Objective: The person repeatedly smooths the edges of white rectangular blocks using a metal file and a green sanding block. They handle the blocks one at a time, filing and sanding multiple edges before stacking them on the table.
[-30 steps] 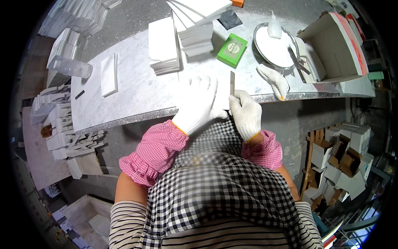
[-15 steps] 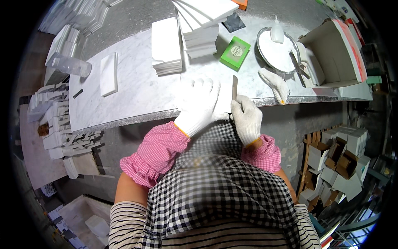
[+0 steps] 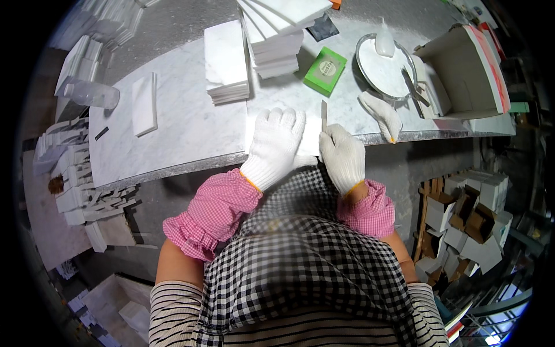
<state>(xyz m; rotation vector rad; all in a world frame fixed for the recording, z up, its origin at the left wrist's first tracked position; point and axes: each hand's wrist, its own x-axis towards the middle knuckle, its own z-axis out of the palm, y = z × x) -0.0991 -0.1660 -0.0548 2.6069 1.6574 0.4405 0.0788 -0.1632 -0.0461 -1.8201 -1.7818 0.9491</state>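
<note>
A white tile (image 3: 311,137) lies on the marble tabletop at its front edge, largely covered by my left hand (image 3: 276,141). That gloved hand rests flat on it, fingers stretched forward and thumb out to the right. My right hand (image 3: 342,153), also gloved, is closed around a thin flat metal blade (image 3: 324,113). The blade points away from me, along the tile's right edge; its lower part is hidden in the fingers. Beyond the right hand lie a spare white glove (image 3: 381,117) and a green box (image 3: 325,71).
Stacked white tiles (image 3: 226,63) stand behind my left hand. Farther left are a single tile (image 3: 144,104), a clear bottle (image 3: 91,94) and a small dark strip (image 3: 102,133). At the right, a bowl of white paste (image 3: 384,78) holds a squeeze bottle (image 3: 385,41), beside an open carton (image 3: 462,75).
The right hand and blade have shifted slightly toward me and left, the blade nearer the tile's edge. The left hand stays flat on the tile. The whole view has moved a little.
</note>
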